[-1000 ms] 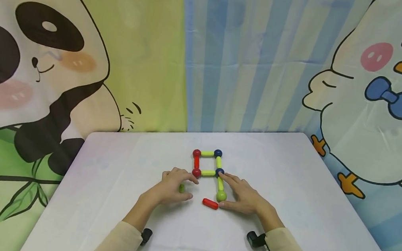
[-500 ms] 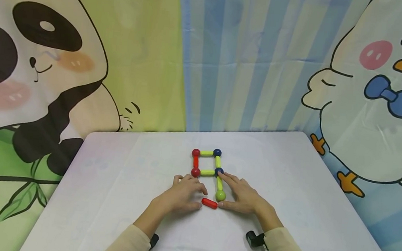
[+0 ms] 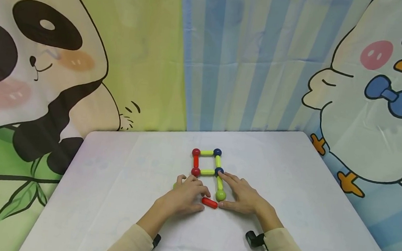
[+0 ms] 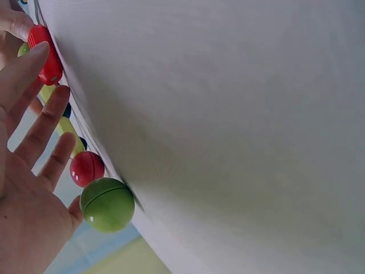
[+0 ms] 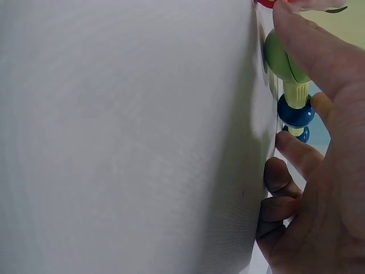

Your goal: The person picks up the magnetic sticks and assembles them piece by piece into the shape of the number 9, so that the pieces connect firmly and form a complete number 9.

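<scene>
A square of sticks and balls lies on the table, with red balls point(image 3: 195, 171) at its left corners and blue balls point(image 3: 217, 152) at its right. From its near right corner a yellow-green stick point(image 3: 220, 184) runs to a green ball point(image 3: 220, 195). My left hand point(image 3: 186, 194) has thumb and forefinger spread about the left end of a loose red stick point(image 3: 209, 203); contact is unclear. Another green ball point(image 4: 107, 204) sits beside its little finger. My right hand point(image 3: 243, 196) touches the near blue ball with its forefinger; its thumb reaches beside the green ball and red stick's right end.
The white table point(image 3: 118, 166) extends around both hands. A cloth backdrop point(image 3: 149, 57) with cartoon animals hangs behind it. Each wrist carries a small black camera, such as the right wrist's camera point(image 3: 255, 239).
My left hand has moved right, from beside the square's near left corner to the red stick. The right hand and the square have stayed in place.
</scene>
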Available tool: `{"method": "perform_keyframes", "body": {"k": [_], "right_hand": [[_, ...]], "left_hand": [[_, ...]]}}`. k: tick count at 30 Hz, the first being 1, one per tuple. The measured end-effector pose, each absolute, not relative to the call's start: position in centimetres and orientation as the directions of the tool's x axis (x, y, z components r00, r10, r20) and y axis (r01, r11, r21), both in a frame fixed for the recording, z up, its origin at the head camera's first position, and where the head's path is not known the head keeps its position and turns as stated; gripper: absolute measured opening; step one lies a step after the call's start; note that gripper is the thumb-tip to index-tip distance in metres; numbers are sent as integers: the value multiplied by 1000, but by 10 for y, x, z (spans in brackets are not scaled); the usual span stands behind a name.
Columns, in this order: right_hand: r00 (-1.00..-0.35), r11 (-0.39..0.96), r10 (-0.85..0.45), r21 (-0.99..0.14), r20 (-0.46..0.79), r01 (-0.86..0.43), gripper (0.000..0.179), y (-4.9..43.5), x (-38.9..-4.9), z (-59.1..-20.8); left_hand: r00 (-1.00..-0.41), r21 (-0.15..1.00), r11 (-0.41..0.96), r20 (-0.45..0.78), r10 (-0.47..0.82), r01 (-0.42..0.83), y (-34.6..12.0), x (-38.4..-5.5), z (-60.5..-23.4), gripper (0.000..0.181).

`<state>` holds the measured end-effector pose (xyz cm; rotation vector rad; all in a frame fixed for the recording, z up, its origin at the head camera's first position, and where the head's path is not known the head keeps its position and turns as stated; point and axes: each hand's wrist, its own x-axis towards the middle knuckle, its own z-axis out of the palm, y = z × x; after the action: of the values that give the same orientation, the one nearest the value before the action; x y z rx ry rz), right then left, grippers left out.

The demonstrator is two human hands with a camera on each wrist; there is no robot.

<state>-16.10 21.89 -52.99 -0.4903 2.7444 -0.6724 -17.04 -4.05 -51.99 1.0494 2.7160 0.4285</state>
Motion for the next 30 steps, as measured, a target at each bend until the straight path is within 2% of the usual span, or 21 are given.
{"method": "perform_keyframes", "body": {"k": [12, 30], "right_hand": [[-906, 834, -391, -480, -164, -273, 96, 219, -160, -529], [-908, 837, -384, -478, -166, -266, 96, 219, -161, -531]], "left_hand": [[-712, 358, 691, -94, 696, 628, -38, -173, -519, 17], [-762, 408, 718, -78, 643, 564, -44, -176, -521, 17]]}}
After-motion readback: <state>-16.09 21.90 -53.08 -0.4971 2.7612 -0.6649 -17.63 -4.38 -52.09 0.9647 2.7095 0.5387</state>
